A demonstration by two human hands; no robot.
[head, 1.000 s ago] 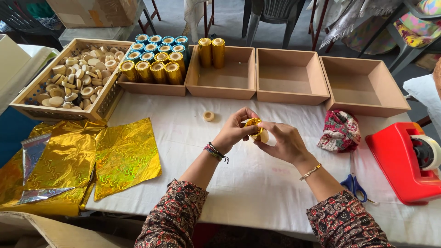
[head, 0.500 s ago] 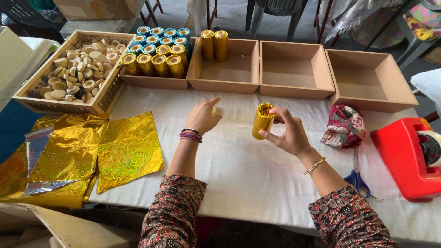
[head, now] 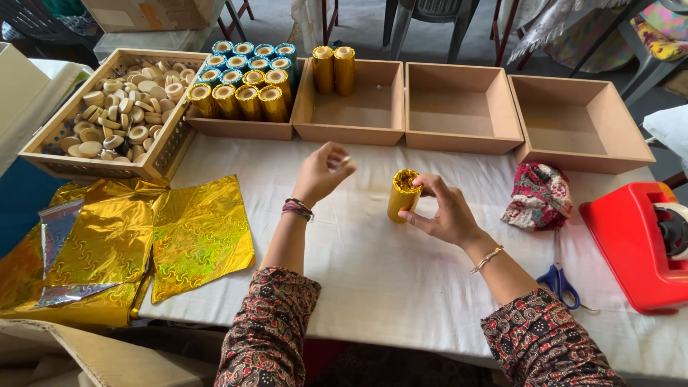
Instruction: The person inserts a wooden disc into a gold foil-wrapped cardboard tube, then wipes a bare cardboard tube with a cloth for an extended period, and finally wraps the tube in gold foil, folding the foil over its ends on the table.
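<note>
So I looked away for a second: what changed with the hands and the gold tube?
The left hand let go of the gold tube and lifted away; the right hand now holds it alone, stood upright on the table. Trays, foil sheets and scissors stayed put.

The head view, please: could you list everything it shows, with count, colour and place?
gold-wrapped cylinder: one, gold, upright on the table, held by the right hand.
gold and blue cylinders: a dozen or so, in the leftmost box.
gold cylinders: two, in the second box.
empty boxes: two, brown, far right of the row.
wooden discs: many, pale, in the slatted crate at far left.
foil sheets: several, gold, left on the table.
cloth bundle: one, red patterned, right.
scissors: one pair, blue handles, right.
tape dispenser: one, red, far right.
table: white cover.
left hand: raised, pinching something small.
right hand: around the cylinder.
</note>
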